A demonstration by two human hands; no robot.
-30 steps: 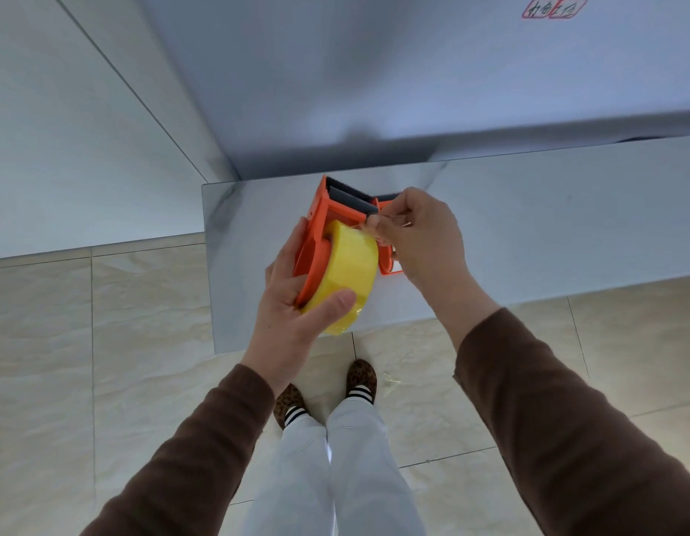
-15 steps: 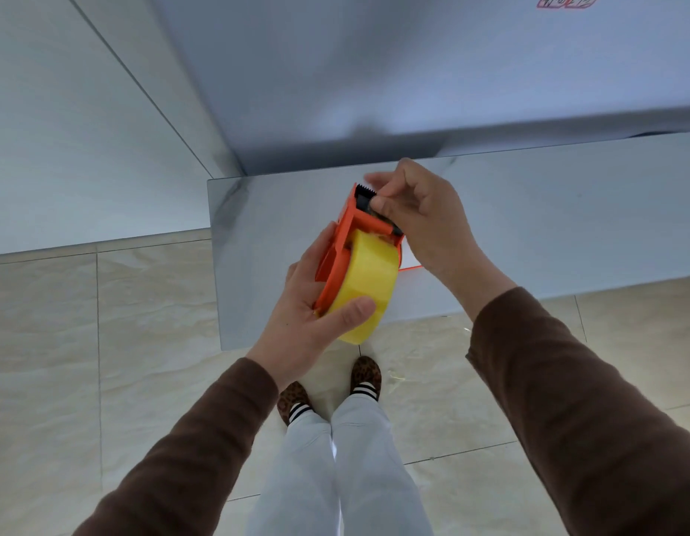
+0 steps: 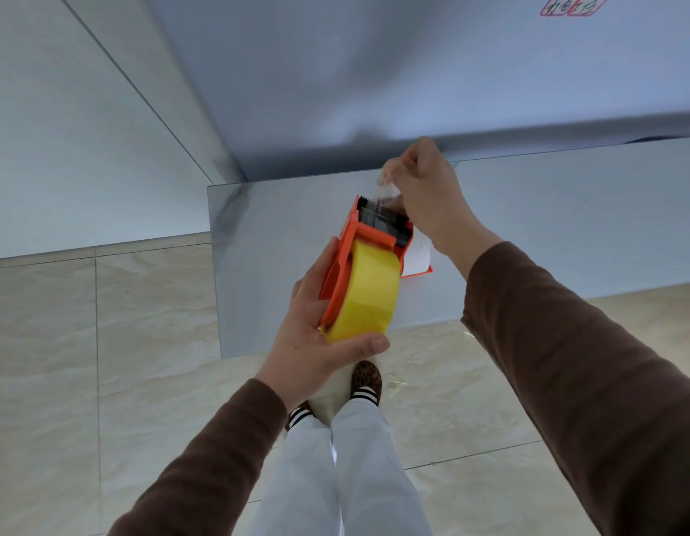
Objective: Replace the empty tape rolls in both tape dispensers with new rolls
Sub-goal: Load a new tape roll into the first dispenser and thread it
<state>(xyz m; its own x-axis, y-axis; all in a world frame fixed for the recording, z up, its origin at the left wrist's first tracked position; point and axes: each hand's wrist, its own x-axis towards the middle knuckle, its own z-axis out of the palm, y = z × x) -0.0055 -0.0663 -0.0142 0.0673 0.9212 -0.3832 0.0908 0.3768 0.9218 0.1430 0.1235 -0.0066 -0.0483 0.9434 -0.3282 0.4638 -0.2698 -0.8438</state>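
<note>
My left hand (image 3: 316, 342) grips an orange tape dispenser (image 3: 349, 241) from below, thumb pressed on the yellow tape roll (image 3: 364, 294) mounted in it. The dispenser points away from me, its black cutter end at the top. My right hand (image 3: 428, 195) is above that end, fingers pinched on the clear loose tape end (image 3: 387, 191), which is stretched up from the cutter. Behind the dispenser, on the steel table (image 3: 567, 226), part of a second orange object with a white face (image 3: 418, 261) shows; most of it is hidden.
The steel table's left corner lies just left of the dispenser, and a grey wall rises behind it. Below are beige floor tiles (image 3: 142, 323), my white trousers and patterned shoes. A scrap of clear tape (image 3: 397, 381) lies on the floor by my right foot.
My right hand has moved up and away from the dispenser's cutter end, drawing the clear tape end out. The dispenser has tilted more upright in my left hand.
</note>
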